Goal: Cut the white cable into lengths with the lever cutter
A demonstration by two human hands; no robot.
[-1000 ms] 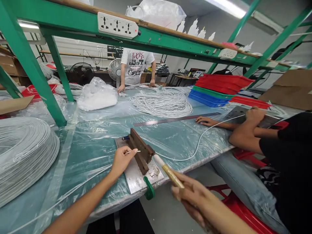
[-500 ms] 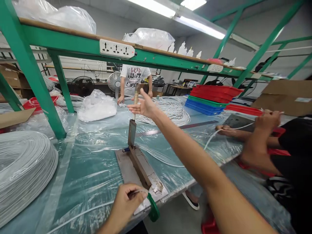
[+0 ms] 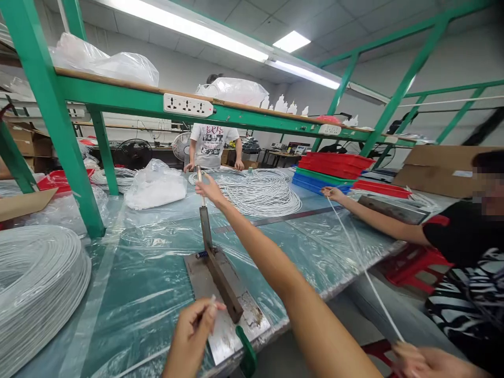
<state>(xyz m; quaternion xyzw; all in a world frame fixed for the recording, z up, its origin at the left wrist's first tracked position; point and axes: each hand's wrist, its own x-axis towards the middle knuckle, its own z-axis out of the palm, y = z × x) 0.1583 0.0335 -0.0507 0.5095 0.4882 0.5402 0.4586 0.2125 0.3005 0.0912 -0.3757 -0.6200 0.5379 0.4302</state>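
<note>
My left hand is closed in a pinch on the end of a white cable, close to the base of a bench-top lever cutter. The cable runs off to the lower left across the plastic sheet. My right hand is stretched forward, its fingers around the upright handle of the cutter's lever. That lever stands raised. A green clamp-like piece sits at the front edge of the metal base, by my left hand.
A large cable coil lies at left; more coiled cable lies behind the cutter. A co-worker's hands stretch a white cable at right. Stacked trays stand at back right. A green shelf frame crosses above. Another person stands opposite.
My right hand has closed from open fingers onto the lever handle. My left hand has shifted slightly left, with the cable end. The co-worker has spread both hands apart, pulling the cable out long.
</note>
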